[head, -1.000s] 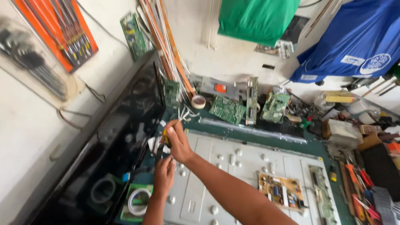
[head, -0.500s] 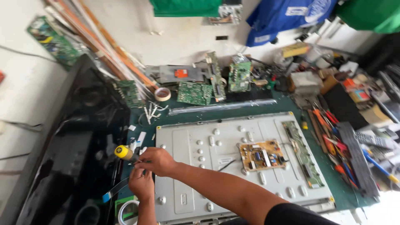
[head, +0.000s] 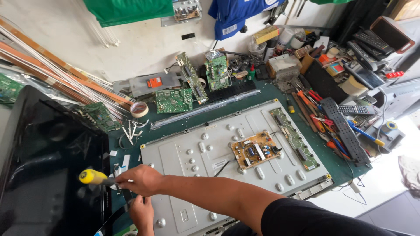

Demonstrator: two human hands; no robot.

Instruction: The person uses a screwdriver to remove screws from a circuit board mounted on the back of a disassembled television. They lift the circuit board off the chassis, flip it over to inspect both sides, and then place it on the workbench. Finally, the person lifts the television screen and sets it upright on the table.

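Yellow-handled, with a dark shaft, our screwdriver (head: 94, 177) sits clamped in our right hand (head: 141, 180) just off the left edge of the grey metal panel (head: 197, 153). Our left hand (head: 142, 215) below grips something we cannot make out.

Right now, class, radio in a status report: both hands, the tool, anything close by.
Right hand gripping yellow-handled screwdriver at the grey metal back panel's left edge. Left hand just below, contents unclear. Black screen alongside.
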